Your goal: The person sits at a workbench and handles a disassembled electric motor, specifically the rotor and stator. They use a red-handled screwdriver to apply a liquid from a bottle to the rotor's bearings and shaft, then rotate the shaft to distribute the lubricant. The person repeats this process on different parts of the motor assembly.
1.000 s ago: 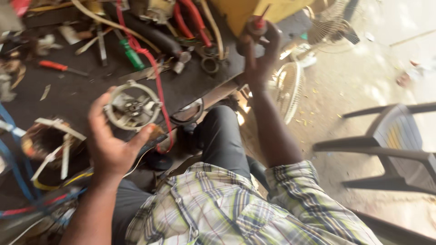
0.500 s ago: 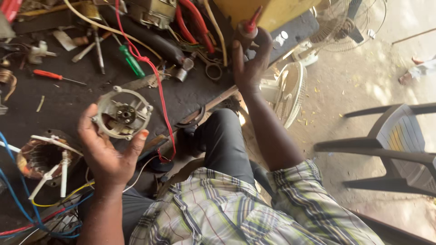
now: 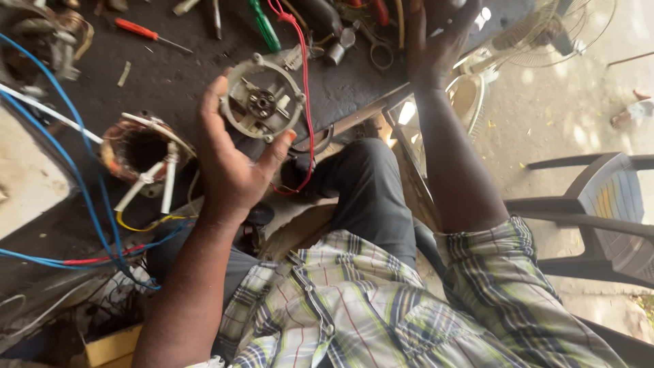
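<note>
Grip of the left hand [image 3: 231, 170] is being kept cupped around a round metal motor end cover [image 3: 262, 102]: the palm is being turned upward, the thumb is being pressed against the cover's left rim and the fingertips against its lower right edge. The forearm is being raised from the lower left of the view. The cover is being held just above the dark table [image 3: 170, 75], tilted toward the camera, its central bearing hub in view. Left of the hand, a copper-wound stator [image 3: 139, 153] is lying on the table, with blue wires [image 3: 75, 177] running past it. An orange-handled screwdriver [image 3: 143, 33] and a green-handled screwdriver [image 3: 262, 24] are lying farther back on the table. A red wire [image 3: 306, 102] is trailing down just right of the cover. Further right, the right hand [image 3: 436, 48] is being stretched forward to the table's far edge, fingers spread; whether anything is being grasped cannot be told. A wire fan guard [image 3: 545, 34] and a grey plastic chair [image 3: 599, 211] are standing on the floor to the right.
</note>
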